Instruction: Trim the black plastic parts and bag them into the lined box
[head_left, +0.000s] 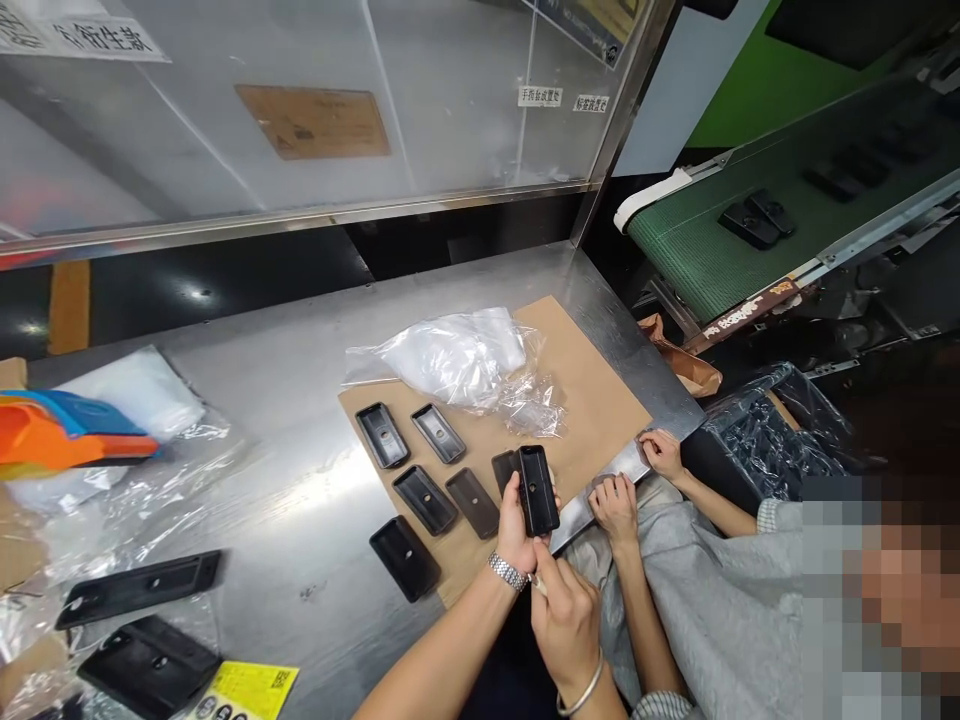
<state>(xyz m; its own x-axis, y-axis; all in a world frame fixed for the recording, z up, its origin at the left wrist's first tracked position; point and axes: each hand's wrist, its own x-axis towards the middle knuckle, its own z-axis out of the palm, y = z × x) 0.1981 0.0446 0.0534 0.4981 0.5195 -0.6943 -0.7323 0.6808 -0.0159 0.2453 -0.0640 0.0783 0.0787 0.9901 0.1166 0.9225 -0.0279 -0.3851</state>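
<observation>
My left hand, with a metal watch at the wrist, grips a black rectangular plastic shell that has a small hole in its middle. My right hand, with a bangle, is closed just below the shell's lower end; a small pale thing shows at its fingers, too little to name. On the brown cardboard sheet lie several similar pieces, among them a black shell, a shinier shell and a brownish flat piece. Another black shell sits at the sheet's left edge.
A clear plastic bag rests on the cardboard. At right, a co-worker's hands touch the metal table's edge. Beyond runs a green conveyor with dark parts. On the left lie black trays, plastic wrap and a yellow label.
</observation>
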